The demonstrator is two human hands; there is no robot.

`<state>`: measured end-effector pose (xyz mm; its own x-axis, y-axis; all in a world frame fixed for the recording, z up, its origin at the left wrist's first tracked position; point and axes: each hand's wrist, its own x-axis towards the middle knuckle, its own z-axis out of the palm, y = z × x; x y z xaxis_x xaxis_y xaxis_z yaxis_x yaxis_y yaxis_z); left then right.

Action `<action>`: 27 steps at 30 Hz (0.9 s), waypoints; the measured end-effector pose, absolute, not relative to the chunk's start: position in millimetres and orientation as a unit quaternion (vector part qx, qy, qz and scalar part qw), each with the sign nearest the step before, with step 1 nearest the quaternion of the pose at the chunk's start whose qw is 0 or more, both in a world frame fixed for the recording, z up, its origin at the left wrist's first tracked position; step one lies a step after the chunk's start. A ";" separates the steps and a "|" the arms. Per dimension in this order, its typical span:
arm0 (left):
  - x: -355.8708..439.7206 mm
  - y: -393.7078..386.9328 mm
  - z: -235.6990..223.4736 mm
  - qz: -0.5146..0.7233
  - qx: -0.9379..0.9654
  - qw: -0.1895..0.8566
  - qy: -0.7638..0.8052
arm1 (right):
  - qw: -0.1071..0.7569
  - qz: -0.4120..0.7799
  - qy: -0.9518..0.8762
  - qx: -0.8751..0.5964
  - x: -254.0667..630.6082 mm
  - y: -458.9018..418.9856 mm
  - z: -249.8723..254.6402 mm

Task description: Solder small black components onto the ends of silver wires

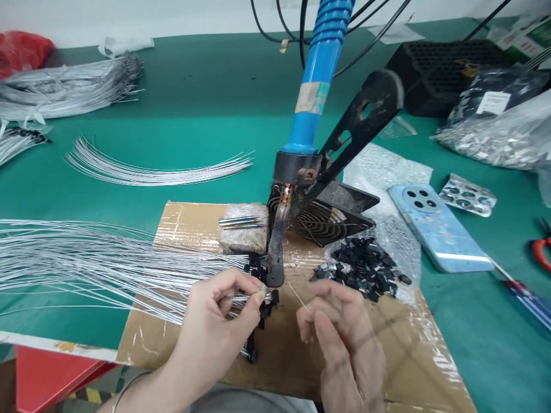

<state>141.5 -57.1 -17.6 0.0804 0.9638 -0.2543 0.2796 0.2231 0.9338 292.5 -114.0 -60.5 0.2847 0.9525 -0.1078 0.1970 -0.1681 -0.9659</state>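
Observation:
My left hand (219, 321) pinches a thin grey wire with a small black part (270, 297) on its end, held right under the tip of the mounted soldering iron (279, 229). A fan of grey wires (86, 258) trails left from that hand. My right hand (340, 332) is closed in a pinch on a fine strand of solder wire (298, 296) that points up toward the iron's tip. Both hands work over a taped cardboard sheet (413, 350).
A heap of small black parts (365, 269) lies on plastic right of the iron, with a small fan (327, 218) behind. A phone (434, 226), red-handled pliers (542, 252), bagged parts (495, 137), a black tray (439, 69) and more wire bundles (159, 172) sit on the green mat.

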 end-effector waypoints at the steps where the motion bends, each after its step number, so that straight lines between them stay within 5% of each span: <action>1: 141.4 -57.0 -17.9 0.331 0.529 0.512 0.591 | 0.460 0.389 -0.455 -0.655 294.8 -113.7 -60.5; 7: 139.5 -55.2 -20.0 0.326 0.533 0.510 0.591 | 0.482 0.350 -0.555 -0.581 298.5 -106.5 -56.2; 27: 142.4 -36.4 -13.3 0.328 0.536 0.488 0.606 | 0.521 0.462 -0.402 -0.595 285.1 -91.3 -41.6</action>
